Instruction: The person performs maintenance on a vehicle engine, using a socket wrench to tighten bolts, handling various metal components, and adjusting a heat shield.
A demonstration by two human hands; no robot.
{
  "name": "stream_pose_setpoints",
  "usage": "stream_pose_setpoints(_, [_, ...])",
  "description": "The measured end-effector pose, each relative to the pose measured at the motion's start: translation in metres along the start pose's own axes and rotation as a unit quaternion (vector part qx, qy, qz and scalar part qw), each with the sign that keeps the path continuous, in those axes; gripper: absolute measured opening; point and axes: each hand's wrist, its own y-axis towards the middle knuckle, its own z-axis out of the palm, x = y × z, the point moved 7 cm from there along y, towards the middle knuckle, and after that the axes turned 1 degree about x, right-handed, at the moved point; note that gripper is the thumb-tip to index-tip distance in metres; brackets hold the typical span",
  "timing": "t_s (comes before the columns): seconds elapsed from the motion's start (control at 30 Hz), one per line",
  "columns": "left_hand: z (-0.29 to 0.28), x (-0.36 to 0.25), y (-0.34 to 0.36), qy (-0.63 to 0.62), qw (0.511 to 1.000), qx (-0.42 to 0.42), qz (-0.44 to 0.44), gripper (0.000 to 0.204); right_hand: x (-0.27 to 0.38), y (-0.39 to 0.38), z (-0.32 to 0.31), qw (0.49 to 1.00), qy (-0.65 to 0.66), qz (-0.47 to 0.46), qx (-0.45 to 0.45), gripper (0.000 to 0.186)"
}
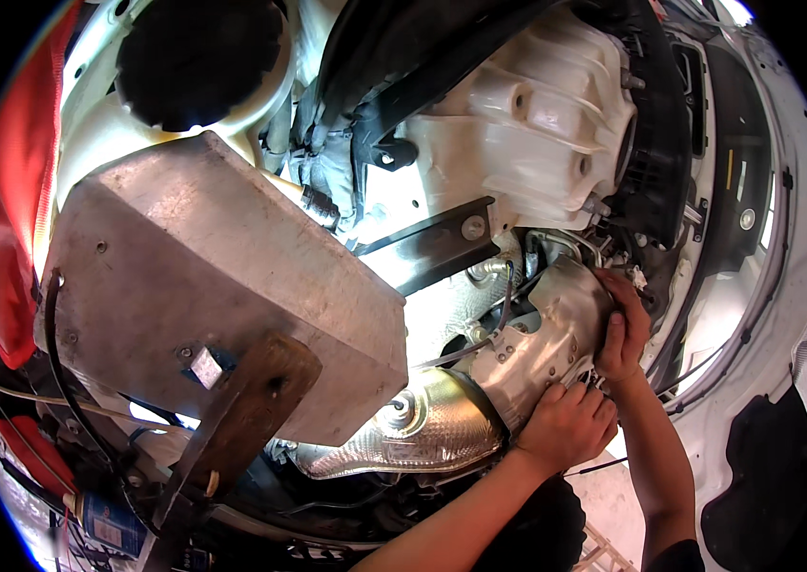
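Both my hands are at the right end of a formed metal heat shield (542, 334) in an engine bay. My right hand (625, 324) is closed on the shield's far right edge, thumb bent and fingertips partly hidden behind the metal. Just nearer, my left hand (570, 424) is curled into a fist against the shield's lower edge; whatever its fingers hold is hidden. Left of the shield lies a shiny, foil-textured exhaust cover (403, 429). A thin cable (506, 310) runs across behind the shield from a sensor fitting (489, 269).
A large grey metal box (232, 276) on a rusty bracket (246, 415) fills the left. A black crossbar (432, 246) and a pale ribbed housing (547, 114) stand beyond the shield. Red cloth (12, 181) hangs at far left. White bodywork (795, 191) curves along the right.
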Motion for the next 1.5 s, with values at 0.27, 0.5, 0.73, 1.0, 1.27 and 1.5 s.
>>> stream_pose_setpoints(0.27, [0.002,0.002,-0.001,-0.006,1.0,0.011,0.008,0.014,0.001,-0.006,-0.003,0.998,-0.052,0.032,-0.027,0.037])
stream_pose_setpoints(0.5, [0.004,-0.003,-0.01,0.018,0.999,0.024,0.023,0.015,0.005,-0.009,-0.001,0.996,-0.073,0.039,-0.014,0.037])
stream_pose_setpoints(0.73, [0.001,-0.003,-0.006,0.016,0.999,0.019,0.046,0.014,0.013,-0.006,0.002,0.993,-0.116,0.0,0.01,0.033])
stream_pose_setpoints(1.0, [-0.003,0.002,0.008,0.052,0.993,-0.099,-0.03,0.015,-0.004,-0.033,-0.016,0.967,-0.113,0.035,-0.227,0.026])
stream_pose_setpoints(1.27, [-0.002,0.06,0.083,0.203,0.954,-0.052,-0.213,0.037,-0.026,-0.052,-0.033,0.926,0.2,-0.023,-0.32,0.025])
stream_pose_setpoints(1.5, [0.001,0.136,0.109,0.226,0.82,0.126,-0.51,0.063,-0.108,-0.097,-0.094,0.883,0.277,-0.013,-0.378,0.016])
